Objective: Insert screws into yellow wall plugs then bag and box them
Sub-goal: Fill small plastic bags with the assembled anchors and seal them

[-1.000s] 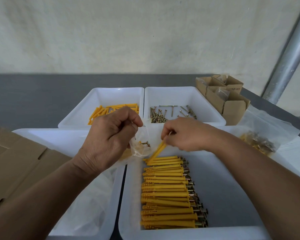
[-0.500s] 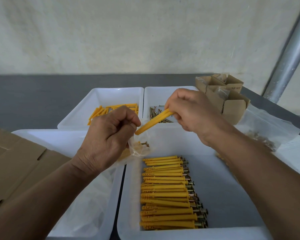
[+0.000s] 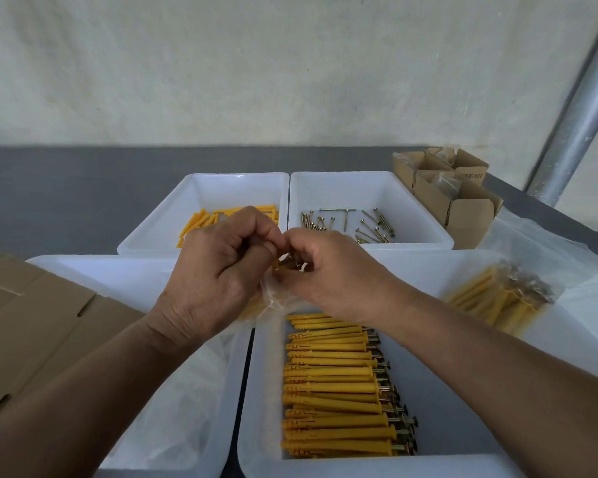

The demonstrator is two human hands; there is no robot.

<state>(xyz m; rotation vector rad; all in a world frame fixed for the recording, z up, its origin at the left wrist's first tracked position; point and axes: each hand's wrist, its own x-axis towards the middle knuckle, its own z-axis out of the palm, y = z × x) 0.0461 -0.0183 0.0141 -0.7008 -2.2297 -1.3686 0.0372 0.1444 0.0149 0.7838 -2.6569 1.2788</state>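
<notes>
- Head view: left hand (image 3: 218,270), grip clamped on the mouth of a small clear bag (image 3: 273,300), held over the gap between the two near trays.
- right hand (image 3: 332,270), grip pinched on a screwed plug (image 3: 281,265) right at the bag mouth. Fingers hide how far in it is.
- Remaining assembled plugs (image 3: 339,384) lie stacked in the near-right tray (image 3: 377,469). Bare plugs (image 3: 204,222) and loose screws (image 3: 346,225) sit in the two far trays.
- One filled bag (image 3: 508,294) lies at the right, with open boxes (image 3: 456,198) beyond it.
- Risk: plug fed in at an angle, so the screw snags or pierces the thin film.
- Risk: left pinch slackens, the mouth collapses, and the plug drops between the trays.
- Risk: a loosely seated screw slides out of its plug.
- Risk: miscount, because the bag contents are mostly hidden.
</notes>
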